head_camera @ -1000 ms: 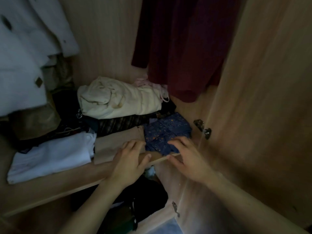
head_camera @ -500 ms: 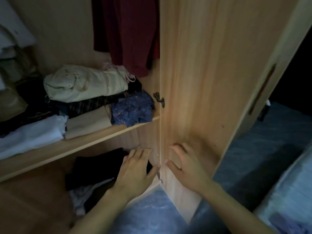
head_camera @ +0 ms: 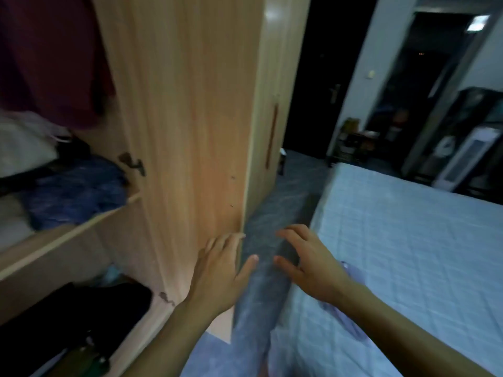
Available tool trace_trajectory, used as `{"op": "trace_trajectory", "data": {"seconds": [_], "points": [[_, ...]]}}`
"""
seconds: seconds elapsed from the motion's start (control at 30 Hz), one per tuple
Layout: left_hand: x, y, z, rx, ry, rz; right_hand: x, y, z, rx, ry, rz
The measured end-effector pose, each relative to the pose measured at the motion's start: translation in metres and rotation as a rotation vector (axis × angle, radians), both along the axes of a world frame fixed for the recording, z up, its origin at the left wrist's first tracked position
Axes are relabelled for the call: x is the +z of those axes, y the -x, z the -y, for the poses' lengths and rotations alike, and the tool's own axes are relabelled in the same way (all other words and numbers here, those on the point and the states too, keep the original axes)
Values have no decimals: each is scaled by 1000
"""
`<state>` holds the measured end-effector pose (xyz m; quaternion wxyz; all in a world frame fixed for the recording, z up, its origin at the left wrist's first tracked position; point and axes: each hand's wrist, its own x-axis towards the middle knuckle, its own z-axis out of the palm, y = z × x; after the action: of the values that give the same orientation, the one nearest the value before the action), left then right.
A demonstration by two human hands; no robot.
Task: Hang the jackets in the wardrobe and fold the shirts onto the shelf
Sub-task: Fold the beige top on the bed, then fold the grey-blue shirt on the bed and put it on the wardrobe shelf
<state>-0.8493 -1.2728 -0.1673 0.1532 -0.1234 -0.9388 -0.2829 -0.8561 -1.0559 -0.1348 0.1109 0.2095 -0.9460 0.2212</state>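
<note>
Dim bedroom, bed (head_camera: 408,254) at right: left hand (head_camera: 220,270) flat, released, against open wardrobe door (head_camera: 196,131); right hand (head_camera: 310,265) spread, released, grasping nothing.

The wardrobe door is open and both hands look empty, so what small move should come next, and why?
Probably reach the right hand toward the bed for another garment. Both it and the left hand hold nothing, the folded clothes already lie on the shelf, and the right hand hangs beside the bed.
</note>
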Motion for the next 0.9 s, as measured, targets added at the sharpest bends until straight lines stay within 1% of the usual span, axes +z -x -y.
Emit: {"op": "trace_trajectory", "data": {"seconds": [0.13, 0.23, 0.4, 0.57, 0.63, 0.73, 0.9], "points": [[-25, -18, -67, -157, -73, 83, -8, -43, -65, -188, -55, 54], [-35, -36, -102, -265, -48, 143, -20, -73, -113, -326, -16, 104], [-47, -38, -131, -296, 33, 191, -42, -95, -184, -489, 38, 143], [-52, -20, -176, -275, 84, 216, -60, -75, -245, -505, 114, 115], [-57, -12, -204, -259, 73, 250, -70, -66, -269, -488, 134, 140], [-78, -1, -250, -244, 57, 302, -87, -53, -311, -465, 151, 173], [-116, -1, -308, -224, 111, 401, -112, -34, -367, -461, 158, 238]]}}
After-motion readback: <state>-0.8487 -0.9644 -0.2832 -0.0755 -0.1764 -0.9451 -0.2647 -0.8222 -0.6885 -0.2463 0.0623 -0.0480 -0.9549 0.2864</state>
